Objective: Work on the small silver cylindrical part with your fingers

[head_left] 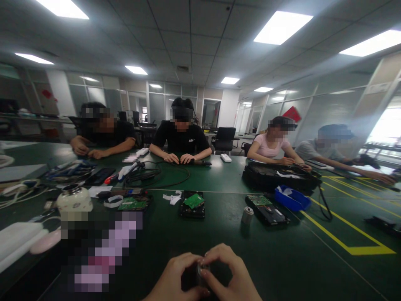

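At the lower middle, my left hand [173, 275] and my right hand [231, 274] are both closed on a small silver metal cylinder [199, 274]. Fingertips of both hands meet around its top and cover much of it. It seems to stand upright. A similar silver cylinder [247, 215] stands on the green table [219, 234] beyond my right hand. Beside that lies a black hard drive [272, 214] with a green circuit board. Straight ahead of my hands is another hard drive [192, 209], a green board on top of it.
A blue tray [293, 202] and a black open case [278, 180] sit at the right. At the left are a round cream jar [75, 198], a third green board [134, 203], tools and a coiled black cable [147, 174]. Several people sit across the table.
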`<state>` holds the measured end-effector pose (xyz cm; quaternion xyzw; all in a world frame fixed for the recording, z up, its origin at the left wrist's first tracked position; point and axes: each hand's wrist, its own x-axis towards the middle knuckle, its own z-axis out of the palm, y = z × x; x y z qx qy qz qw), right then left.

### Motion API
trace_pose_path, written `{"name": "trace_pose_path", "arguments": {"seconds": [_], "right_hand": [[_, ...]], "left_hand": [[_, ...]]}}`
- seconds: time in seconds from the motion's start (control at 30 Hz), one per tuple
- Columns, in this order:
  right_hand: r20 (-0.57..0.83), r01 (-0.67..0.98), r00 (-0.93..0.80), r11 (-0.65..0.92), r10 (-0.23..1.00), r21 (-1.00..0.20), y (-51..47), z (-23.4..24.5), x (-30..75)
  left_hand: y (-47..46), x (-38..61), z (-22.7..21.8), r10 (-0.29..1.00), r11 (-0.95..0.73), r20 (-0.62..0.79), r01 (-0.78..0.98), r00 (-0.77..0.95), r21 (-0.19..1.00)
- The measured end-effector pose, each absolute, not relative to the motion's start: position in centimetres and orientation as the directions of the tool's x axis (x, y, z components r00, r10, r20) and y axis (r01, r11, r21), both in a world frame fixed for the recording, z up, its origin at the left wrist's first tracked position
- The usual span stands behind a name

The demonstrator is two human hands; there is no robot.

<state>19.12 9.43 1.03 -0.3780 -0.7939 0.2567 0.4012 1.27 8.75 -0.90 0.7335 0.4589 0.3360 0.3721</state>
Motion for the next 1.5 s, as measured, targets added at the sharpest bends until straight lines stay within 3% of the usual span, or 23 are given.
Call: {"name": "trace_pose_path", "arguments": {"seconds": [0.27,0.4,0.73,0.97,1.07,1.2,1.5], "right_hand": [[0.421,0.302,-0.247,0.482,0.873,-0.822,10.4,1.0,19.5],[0.376,0.373,-0.147,0.404,0.915,-0.836,12.8,-0.1,21.3],[0.295,0.493,-0.219,0.366,0.93,-0.789,13.9,-1.6,22.8],[0.361,0.29,-0.19,0.403,0.913,-0.868,11.7,0.2,20.6],[0.379,0.226,-0.291,0.448,0.878,-0.865,10.0,0.9,19.2],[0.434,0.238,-0.435,0.566,0.789,-0.789,9.0,1.1,18.6],[0.413,0.266,-0.408,0.539,0.814,-0.799,9.2,1.2,18.8]], "left_hand": [[8.7,1.2,-0.2,0.921,-0.287,0.122,0.432,0.37,0.855],[8.7,1.1,0.1,0.917,-0.276,0.097,0.439,0.387,0.855],[8.7,1.0,0.2,0.919,-0.263,0.08,0.446,0.387,0.855],[8.7,1.1,-0.1,0.915,-0.288,0.109,0.442,0.388,0.849],[8.9,1.2,-0.4,0.907,-0.313,0.12,0.453,0.404,0.835],[9.0,1.3,-0.7,0.902,-0.325,0.141,0.429,0.408,0.843],[8.9,1.3,-1.0,0.903,-0.331,0.149,0.434,0.403,0.838]]}}
